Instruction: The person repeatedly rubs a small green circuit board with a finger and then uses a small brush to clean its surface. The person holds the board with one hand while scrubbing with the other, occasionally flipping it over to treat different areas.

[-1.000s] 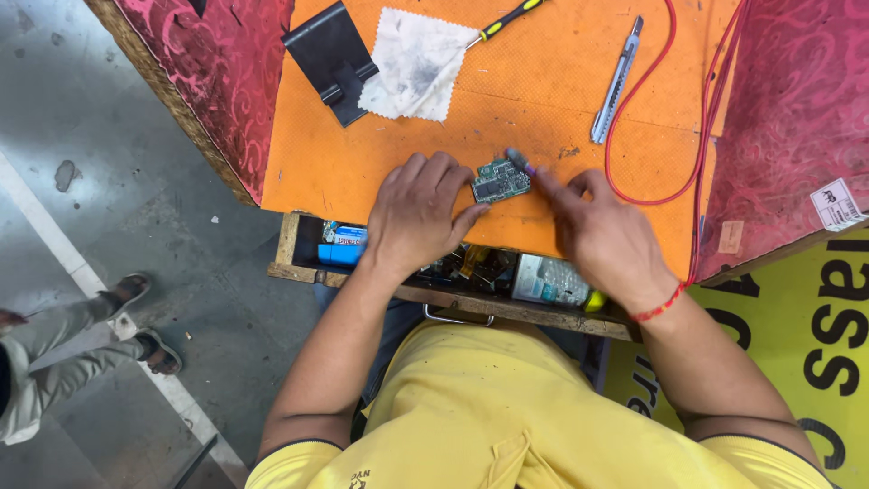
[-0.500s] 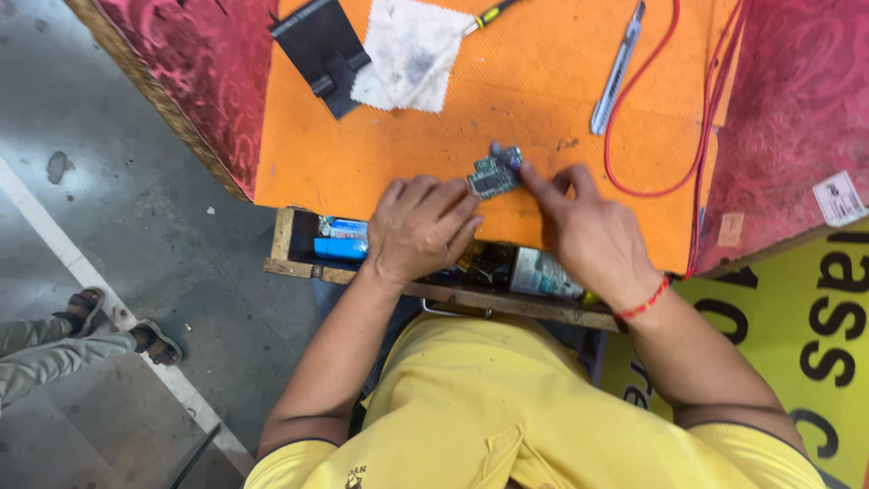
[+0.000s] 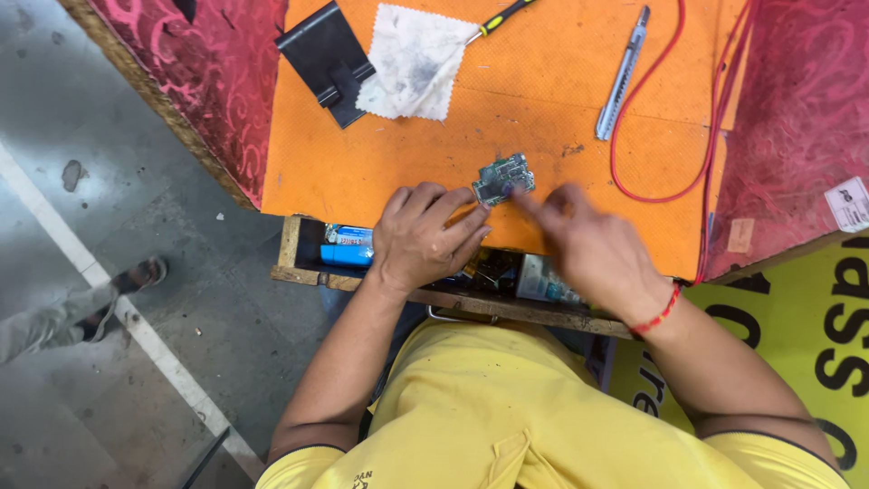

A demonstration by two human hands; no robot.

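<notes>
Left hand (image 3: 425, 237) pinched the small green circuit board (image 3: 503, 178) near the orange mat's (image 3: 362, 172) front edge; your right hand (image 3: 588, 249), fingers loosely curled and blurred, had shifted slightly right, fingertip touching the board's right side.

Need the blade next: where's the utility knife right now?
Head view: the utility knife lies on the orange mat, upper right, just left of the red wire loop, beyond the right hand.

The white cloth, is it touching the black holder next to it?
Touching: the head view shows the white cloth overlapping the edge of the black holder.
</notes>
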